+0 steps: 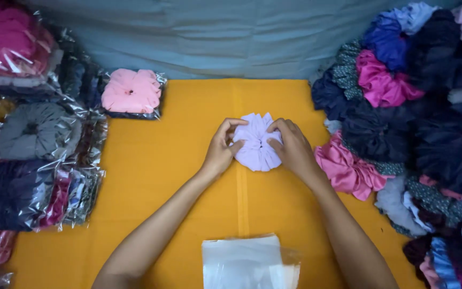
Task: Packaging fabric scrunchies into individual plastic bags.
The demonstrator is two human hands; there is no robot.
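A pale lilac fabric scrunchie (254,152) lies on the orange cloth (188,160) in the middle of the view. My left hand (221,147) grips its left edge with thumb and fingers. My right hand (292,147) presses on its right side, fingers curled over the ruffles. Both hands hold the scrunchie flat against the cloth.
A stack of clear plastic bags (249,262) lies near the front edge. Bagged scrunchies (38,160) are piled at the left, with a pink bagged one (132,92) behind. A heap of loose scrunchies (418,123), mostly dark blue and pink, fills the right side.
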